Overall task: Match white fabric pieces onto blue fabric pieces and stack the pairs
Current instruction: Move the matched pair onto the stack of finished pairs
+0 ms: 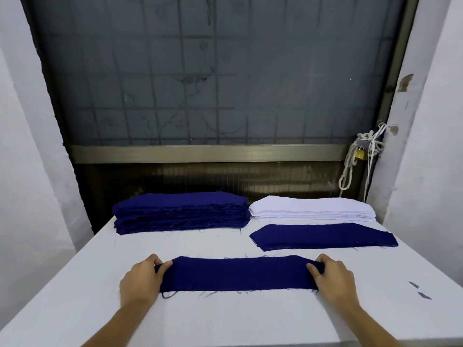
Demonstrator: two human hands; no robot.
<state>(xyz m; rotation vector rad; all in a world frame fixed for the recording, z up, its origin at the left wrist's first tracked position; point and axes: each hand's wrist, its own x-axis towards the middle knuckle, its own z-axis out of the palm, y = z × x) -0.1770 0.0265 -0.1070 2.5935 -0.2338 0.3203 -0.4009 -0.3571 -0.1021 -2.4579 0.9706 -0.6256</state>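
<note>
I hold blue piece flat on table, lower middle of frame. Left hand grip pinches left end, right hand grip pinches right end: cloth lies straight, ready for white one. Blue pile behind, white pile upper right, easy to reach.
</note>
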